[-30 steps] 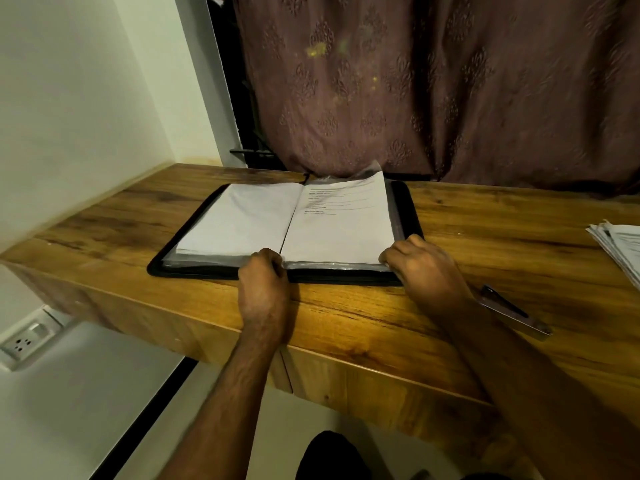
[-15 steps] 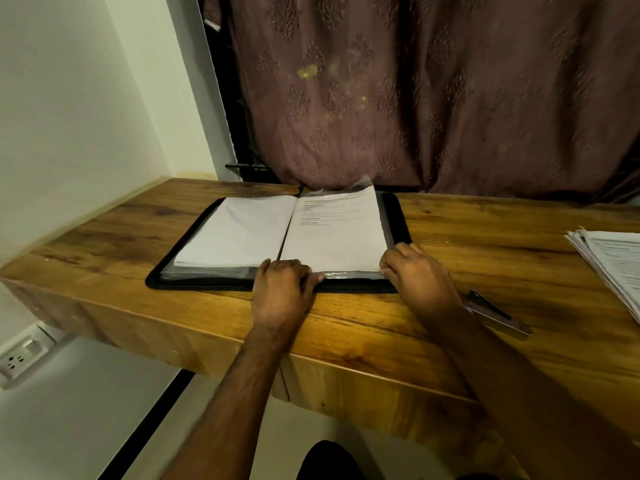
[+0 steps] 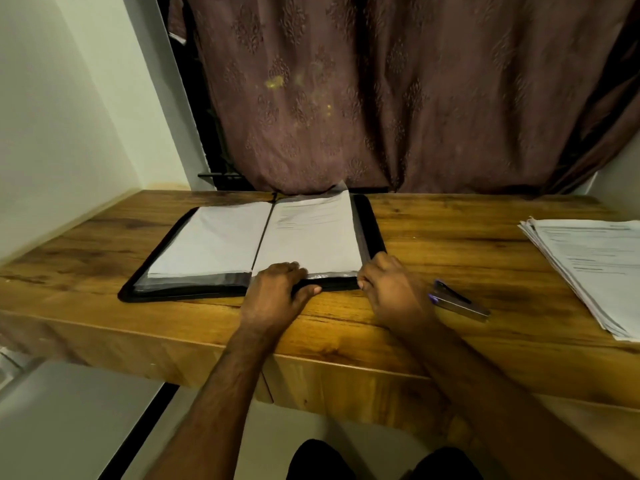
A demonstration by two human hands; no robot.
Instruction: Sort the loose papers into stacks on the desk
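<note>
folder: black display folder (image 3: 370, 223) lay open flat on the desk (image 3: 450, 216), toward its left half, near edge just back from the desk's front lip

pages: printed sheet (image 3: 311, 233) on the right leaf, blank-looking one (image 3: 214, 237) on the left, both seemingly in clear sleeves

how they'd handle: honestly looked light and floppy, and the sleeves probably slick, so I'd pinch a sheet by a corner or the near edge and slide it out rather than lift the whole folder

left hand: left hand (image 3: 277, 296) rested on the folder's near edge by the spine, fingers curled over the bottom of the right page, thumb out along the black rim. Pressing or pinching? couldn't tell

right hand: right hand (image 3: 391, 289) pinched the near right corner of the sleeve stack

stack: loose papers (image 3: 588, 268) fanned a bit at the desk's right end, well apart from the folder

stapler: stapler (image 3: 457, 301) just beside the right wrist

surface: glossy wood-grain top, likely smooth for sliding paper

room: mauve patterned curtain (image 3: 381, 98) behind, pale wall (image 3: 52, 133) on the left
</note>
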